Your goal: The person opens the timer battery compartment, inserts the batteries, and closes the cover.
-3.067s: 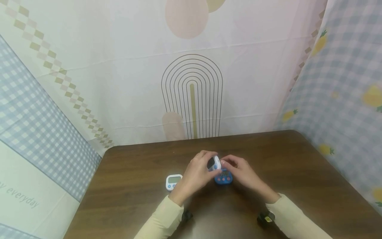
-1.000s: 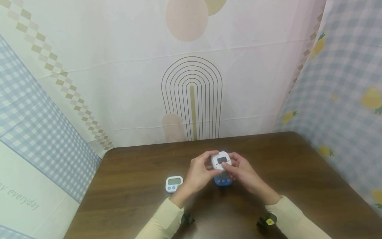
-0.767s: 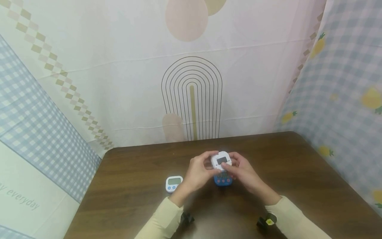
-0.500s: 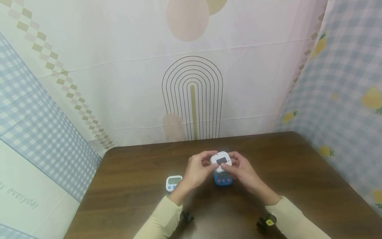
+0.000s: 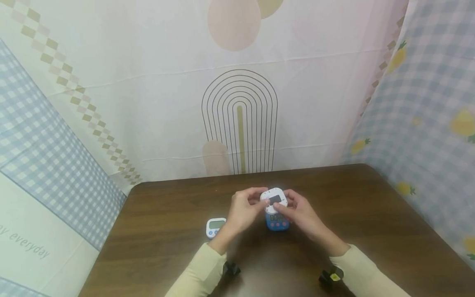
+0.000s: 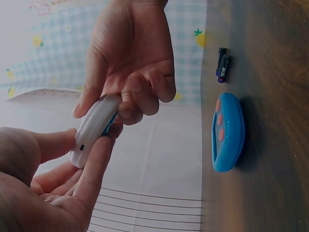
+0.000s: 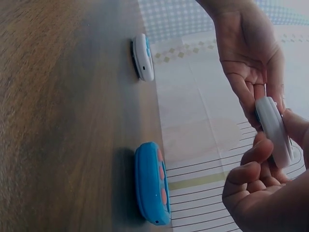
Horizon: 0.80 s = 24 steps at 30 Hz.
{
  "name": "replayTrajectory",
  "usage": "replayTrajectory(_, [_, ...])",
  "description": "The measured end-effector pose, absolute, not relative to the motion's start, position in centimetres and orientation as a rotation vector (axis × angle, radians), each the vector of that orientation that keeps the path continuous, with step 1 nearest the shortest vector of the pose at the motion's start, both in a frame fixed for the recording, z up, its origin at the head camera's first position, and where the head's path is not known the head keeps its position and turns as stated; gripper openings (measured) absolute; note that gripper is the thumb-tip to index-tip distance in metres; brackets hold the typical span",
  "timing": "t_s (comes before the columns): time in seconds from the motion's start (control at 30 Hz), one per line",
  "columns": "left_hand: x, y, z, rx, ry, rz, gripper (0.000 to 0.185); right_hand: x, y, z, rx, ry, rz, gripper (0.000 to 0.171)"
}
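A white digital timer (image 5: 273, 199) is held up between both hands, its back with a dark rectangle facing the head camera. My left hand (image 5: 244, 209) pinches its left side, thumb on the back and fingers underneath. From the right, my right hand (image 5: 302, 212) grips the same timer (image 6: 94, 128), with its thumb pressed on the back near the dark rectangle. Below them, a blue timer (image 5: 277, 222) with pink buttons lies on the table. Another white timer (image 5: 216, 227) with blue buttons lies to the left, partly covered by the left wrist.
Two small dark batteries (image 6: 222, 65) lie side by side on the brown table (image 5: 167, 247), beyond the blue timer in the left wrist view. Patterned cloth (image 5: 167, 103) hangs behind the table and along both sides.
Earlier the left hand held the white timer by its edge; now both hands hold it, turned with its back up. In the last second the left thumb moved onto its back and it rotated slightly.
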<state>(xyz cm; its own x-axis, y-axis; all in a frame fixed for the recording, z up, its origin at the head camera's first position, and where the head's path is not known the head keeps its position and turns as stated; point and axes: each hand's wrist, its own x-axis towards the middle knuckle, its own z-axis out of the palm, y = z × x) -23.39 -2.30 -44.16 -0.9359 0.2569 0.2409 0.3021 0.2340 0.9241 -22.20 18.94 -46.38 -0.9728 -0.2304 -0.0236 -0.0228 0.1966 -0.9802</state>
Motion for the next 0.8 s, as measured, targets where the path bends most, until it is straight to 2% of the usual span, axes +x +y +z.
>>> replayTrajectory(0.4, [-23.01,-2.08,-44.13,-0.519,-2.426,-1.847,0.028,-22.01,18.64,-46.63,-0.335,2.167,-1.904,0.036])
replayTrajectory(0.8, [-22.97,-1.95,-44.2,-0.509,-2.443,-1.862,0.028,-21.9,18.61,-46.61,-0.328,2.123,-1.896,0.039])
